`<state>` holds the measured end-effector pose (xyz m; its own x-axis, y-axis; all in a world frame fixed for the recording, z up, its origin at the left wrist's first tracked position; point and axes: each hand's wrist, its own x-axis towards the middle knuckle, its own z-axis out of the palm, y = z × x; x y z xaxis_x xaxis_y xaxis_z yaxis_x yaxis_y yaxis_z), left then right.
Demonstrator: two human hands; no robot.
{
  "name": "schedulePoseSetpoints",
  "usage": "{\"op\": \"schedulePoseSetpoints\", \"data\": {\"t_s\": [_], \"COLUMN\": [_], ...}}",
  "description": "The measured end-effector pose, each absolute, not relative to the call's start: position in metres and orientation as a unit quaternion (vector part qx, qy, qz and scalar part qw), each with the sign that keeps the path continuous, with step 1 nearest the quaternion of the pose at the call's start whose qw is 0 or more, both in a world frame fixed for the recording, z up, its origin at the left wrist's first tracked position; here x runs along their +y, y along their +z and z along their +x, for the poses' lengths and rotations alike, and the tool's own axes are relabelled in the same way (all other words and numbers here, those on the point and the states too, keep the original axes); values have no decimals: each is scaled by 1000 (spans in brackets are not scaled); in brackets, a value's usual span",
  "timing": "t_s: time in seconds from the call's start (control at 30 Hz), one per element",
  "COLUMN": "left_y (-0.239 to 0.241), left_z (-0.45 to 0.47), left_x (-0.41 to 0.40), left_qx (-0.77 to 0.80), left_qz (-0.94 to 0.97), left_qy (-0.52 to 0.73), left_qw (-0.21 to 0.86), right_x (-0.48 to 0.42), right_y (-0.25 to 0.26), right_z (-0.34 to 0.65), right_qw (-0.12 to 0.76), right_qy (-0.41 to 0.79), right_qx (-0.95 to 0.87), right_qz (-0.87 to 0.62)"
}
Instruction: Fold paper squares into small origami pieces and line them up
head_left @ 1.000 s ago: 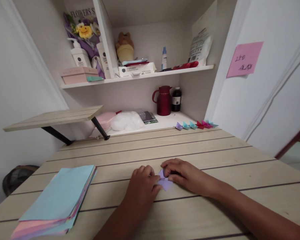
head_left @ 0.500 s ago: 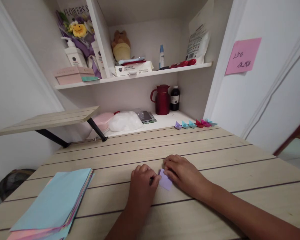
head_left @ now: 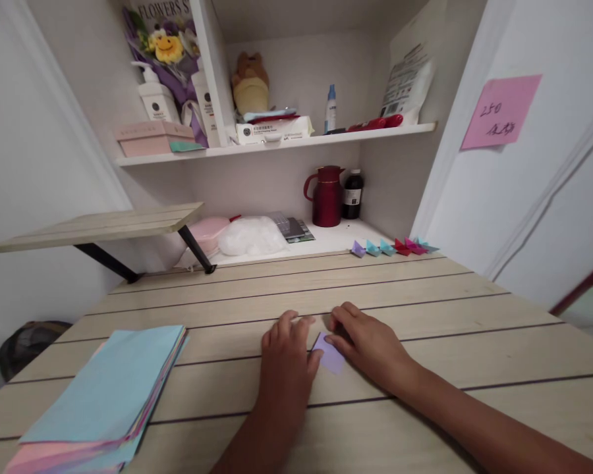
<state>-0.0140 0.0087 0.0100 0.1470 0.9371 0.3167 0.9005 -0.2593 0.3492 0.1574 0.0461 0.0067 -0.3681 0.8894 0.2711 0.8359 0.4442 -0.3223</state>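
Observation:
A small folded piece of purple paper (head_left: 331,357) lies on the wooden table between my hands. My right hand (head_left: 368,342) comes in from the right with its fingers curled, its thumb pressing the paper's upper right edge. To the left of the paper, my left hand (head_left: 287,359) rests with fingers spread, and its thumb tip is at the paper's left edge. Whether that thumb presses on the paper I cannot tell. Part of the paper's right side is hidden under the right hand.
A stack of coloured paper sheets (head_left: 111,385), blue on top, lies at the left. Several small folded paper boats (head_left: 386,247) line the table's back edge. Behind stand a red jug (head_left: 327,199) and a dark bottle (head_left: 352,196). A small raised shelf (head_left: 109,225) overhangs the back left.
My left hand's fingers have lifted and spread from a curled pose. The right hand stays on the paper with its fingers slightly shifted. The whole view has shifted a little.

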Motion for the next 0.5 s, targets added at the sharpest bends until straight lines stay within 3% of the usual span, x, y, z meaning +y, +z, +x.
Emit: {"op": "schedulePoseSetpoints", "data": {"t_s": [0.2,0.5], "left_y": [4,7], "left_z": [-19,-20], "left_x": [3,-1], "left_qx": [532,548], "left_qz": [827,822], "left_qy": [183,155], "left_qw": [-17,16], "right_x": [51,54], "right_y": [8,5], "right_z": [163,169], "right_qw": [230,268], "right_qy": [132,165], "right_qx": [-817,-804], "right_qz": [-512,-505]}}
